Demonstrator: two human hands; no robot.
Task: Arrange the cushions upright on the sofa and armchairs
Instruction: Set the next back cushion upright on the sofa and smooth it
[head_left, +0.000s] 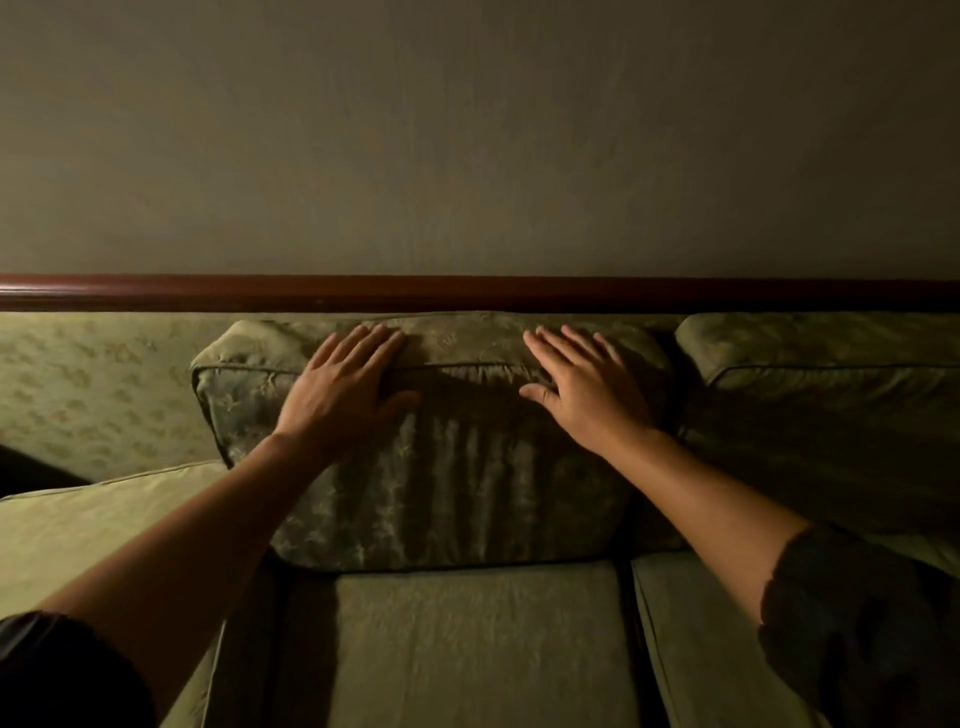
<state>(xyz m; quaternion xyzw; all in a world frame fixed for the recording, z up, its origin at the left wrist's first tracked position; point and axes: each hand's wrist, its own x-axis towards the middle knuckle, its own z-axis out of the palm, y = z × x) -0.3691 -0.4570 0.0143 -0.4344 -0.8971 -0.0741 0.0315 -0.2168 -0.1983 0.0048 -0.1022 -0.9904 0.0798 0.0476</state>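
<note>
A green patterned back cushion (447, 467) stands upright in the middle of the sofa, leaning against the backrest. My left hand (345, 387) lies flat on its upper left part, fingers spread over the top edge. My right hand (587, 387) lies flat on its upper right part, fingers apart. Neither hand grips the fabric. A second green back cushion (831, 415) stands upright to the right, touching the first one. To the left, the sofa backrest (93, 384) is bare.
Green seat cushions (467, 644) fill the foreground, with another seat cushion (93, 530) at the left. A dark wooden rail (467, 293) tops the sofa back, with a plain wall (467, 130) behind it. The light is dim.
</note>
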